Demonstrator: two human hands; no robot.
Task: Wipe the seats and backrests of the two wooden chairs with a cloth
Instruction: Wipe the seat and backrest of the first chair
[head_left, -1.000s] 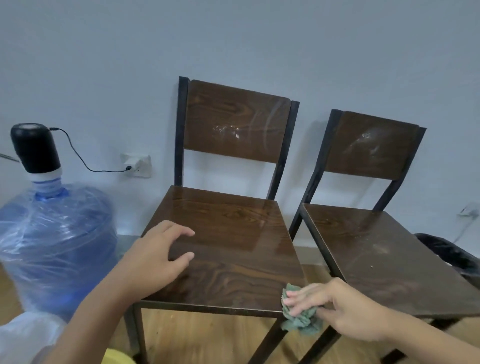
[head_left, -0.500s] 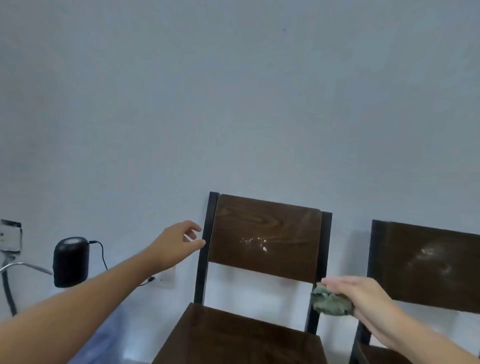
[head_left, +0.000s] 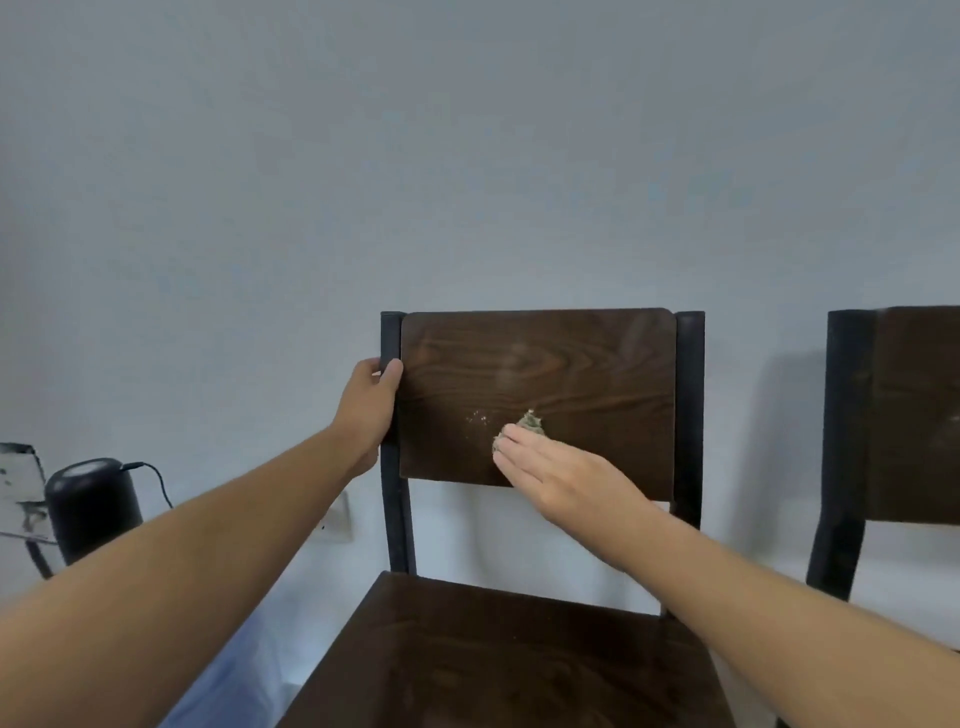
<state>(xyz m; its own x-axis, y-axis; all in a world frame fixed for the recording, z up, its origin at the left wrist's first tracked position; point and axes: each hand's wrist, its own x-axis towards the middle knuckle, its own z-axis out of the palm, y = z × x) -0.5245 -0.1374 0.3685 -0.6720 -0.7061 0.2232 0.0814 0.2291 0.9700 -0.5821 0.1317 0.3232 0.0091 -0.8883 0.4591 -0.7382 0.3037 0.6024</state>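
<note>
The left chair's dark wooden backrest fills the middle of the head view, with its seat below. My left hand grips the black left post of that backrest. My right hand lies flat against the backrest's lower middle, pressing a crumpled green-grey cloth onto the wood; only the cloth's top shows past my fingers. Small pale specks sit on the wood just left of the cloth. The second chair's backrest is cut off at the right edge.
A black pump top of a water bottle with a cable stands at the lower left, its blue bottle below. A white wall socket sits behind my left forearm. A grey wall is close behind both chairs.
The view came closer to the left chair's backrest. My left hand moved from the air onto the left post. My right hand carried the cloth from the right post onto the backrest panel.
</note>
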